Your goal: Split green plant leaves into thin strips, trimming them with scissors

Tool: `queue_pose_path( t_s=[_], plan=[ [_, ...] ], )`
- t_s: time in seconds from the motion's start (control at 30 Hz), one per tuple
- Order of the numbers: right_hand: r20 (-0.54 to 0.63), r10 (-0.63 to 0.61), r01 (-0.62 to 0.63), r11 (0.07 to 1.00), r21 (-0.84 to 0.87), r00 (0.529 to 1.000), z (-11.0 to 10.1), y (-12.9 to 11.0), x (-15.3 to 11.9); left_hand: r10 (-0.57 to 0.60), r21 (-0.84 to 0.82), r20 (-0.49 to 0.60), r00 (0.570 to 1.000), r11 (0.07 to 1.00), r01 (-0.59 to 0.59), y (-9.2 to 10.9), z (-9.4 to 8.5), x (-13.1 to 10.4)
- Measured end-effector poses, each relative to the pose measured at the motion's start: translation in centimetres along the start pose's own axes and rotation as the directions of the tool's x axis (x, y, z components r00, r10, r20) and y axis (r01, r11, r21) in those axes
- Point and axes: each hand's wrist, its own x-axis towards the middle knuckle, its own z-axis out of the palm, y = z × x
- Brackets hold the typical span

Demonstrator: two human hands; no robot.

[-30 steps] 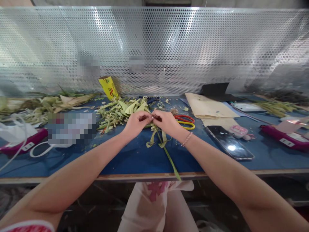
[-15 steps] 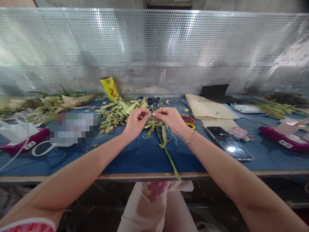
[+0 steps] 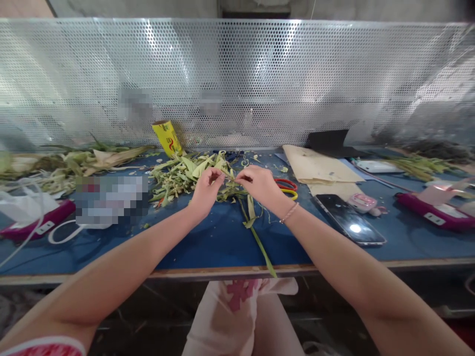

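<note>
Above the middle of the blue table, my left hand (image 3: 208, 192) pinches something too small to make out, its thumb and forefinger pressed together. My right hand (image 3: 260, 185) is also closed in a pinch, a little to the right, on a small piece that I cannot make out. A narrow gap with thin plant strands lies between the fingertips. Below my right hand, a long green leaf strip (image 3: 262, 248) runs down to the front edge. Left of my left hand lies a heap of pale green leaf pieces (image 3: 174, 182).
A yellow tube (image 3: 168, 138) stands tilted behind the heap. Red and yellow scissor handles (image 3: 290, 194) lie beside my right wrist. Farther right are brown paper (image 3: 321, 165), a black phone (image 3: 349, 219) and a purple power strip (image 3: 430, 212). Perforated metal (image 3: 252, 64) rises behind.
My hands have moved slightly apart, the left one a little to the left. The whole view has shifted slightly.
</note>
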Motion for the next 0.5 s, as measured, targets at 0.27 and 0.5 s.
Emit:
queue_pose_path(
  t_s=[0.27, 0.5],
  plan=[
    [0.225, -0.142, 0.176, 0.975, -0.138, 0.964, 0.04, -0.25, -0.43, -0.226, -0.296, -0.004, 0.974, 0.931, 0.215, 0.74, 0.11, 0.15],
    [0.351, -0.242, 0.265, 0.964, -0.018, 0.904, 0.13, -0.33, -0.52, -0.251, -0.303, 0.041, 0.967, 0.919, 0.252, 0.78, 0.17, 0.09]
  ],
)
